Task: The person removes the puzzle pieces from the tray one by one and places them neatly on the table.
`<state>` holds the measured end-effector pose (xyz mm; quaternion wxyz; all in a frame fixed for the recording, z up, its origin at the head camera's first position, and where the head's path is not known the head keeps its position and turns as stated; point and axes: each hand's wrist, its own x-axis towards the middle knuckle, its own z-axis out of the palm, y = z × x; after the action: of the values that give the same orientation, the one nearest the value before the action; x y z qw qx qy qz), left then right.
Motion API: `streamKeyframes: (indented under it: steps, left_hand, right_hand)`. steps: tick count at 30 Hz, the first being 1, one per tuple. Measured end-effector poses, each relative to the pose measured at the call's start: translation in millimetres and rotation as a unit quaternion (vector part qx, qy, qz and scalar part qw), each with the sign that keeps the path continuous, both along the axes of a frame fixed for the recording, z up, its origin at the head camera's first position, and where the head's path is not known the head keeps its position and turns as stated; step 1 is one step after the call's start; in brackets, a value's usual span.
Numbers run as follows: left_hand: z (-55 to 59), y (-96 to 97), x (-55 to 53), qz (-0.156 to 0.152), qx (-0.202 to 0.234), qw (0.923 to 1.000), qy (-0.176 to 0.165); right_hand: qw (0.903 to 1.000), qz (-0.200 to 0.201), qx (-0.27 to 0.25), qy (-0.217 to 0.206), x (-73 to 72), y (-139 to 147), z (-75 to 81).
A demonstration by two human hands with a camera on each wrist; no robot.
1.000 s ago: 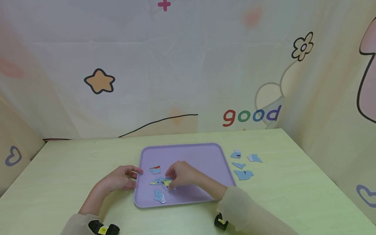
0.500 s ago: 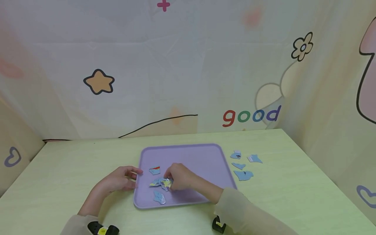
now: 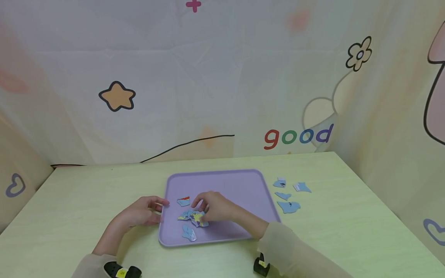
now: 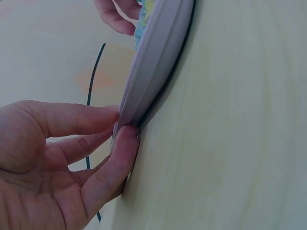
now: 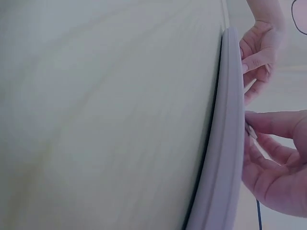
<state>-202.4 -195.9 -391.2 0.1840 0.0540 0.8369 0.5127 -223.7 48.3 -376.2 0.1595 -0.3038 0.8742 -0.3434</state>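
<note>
On the lilac tray, my right hand bends over joined map puzzle pieces, light blue and yellow. Its thumb and fingers pinch a puzzle piece at their right side, seen edge-on in the right wrist view. The hand partly hides that piece from above. At the tray's left rim is my left hand; in the left wrist view its thumb and index fingertip hold the edge. A blue piece with a red strip lies above the joined ones, and a pale blue piece below them.
Right of the tray, several more light blue puzzle pieces lie on the pale wooden table. A printed cloth backdrop rises behind the table and along its sides.
My right hand's fingers closed in on the joined pieces half a second ago, and now the index finger has lifted outward, uncovering more yellow. My left hand stays at the rim.
</note>
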Motion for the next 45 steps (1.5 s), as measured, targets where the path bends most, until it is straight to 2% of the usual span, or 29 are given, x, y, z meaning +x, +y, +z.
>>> streamKeyframes:
  steps: [7,18,23,30,39,45]
  left_hand:
    - [-0.1,-0.6,-0.3,-0.008,0.007,0.9999,0.002]
    - [-0.4,-0.3,-0.9,-0.002,0.003,1.0,0.002]
    - [-0.4,0.1,-1.5,0.0,-0.005,1.0,0.002]
    - [0.1,2.1,-1.3,0.013,-0.01,0.9999,-0.005]
    - [1.2,0.5,0.1,0.007,0.001,1.0,-0.002]
    - [1.6,-0.4,2.1,0.0,0.022,0.9998,0.001]
  right_hand:
    - [0.9955,-0.018,-0.052,-0.078,0.0,6,2.1]
    - [0.9821,-0.061,-0.102,-0.146,-5.8,24,-1.8]
    - [0.9776,-0.065,-0.119,-0.161,-8.5,39,-2.0]
    - [0.9756,-0.086,-0.124,-0.159,-8.6,61,1.1]
    - [0.971,-0.092,-0.15,-0.162,-9.9,91,9.7]
    - [0.9759,-0.096,-0.139,-0.138,-10.1,112,19.8]
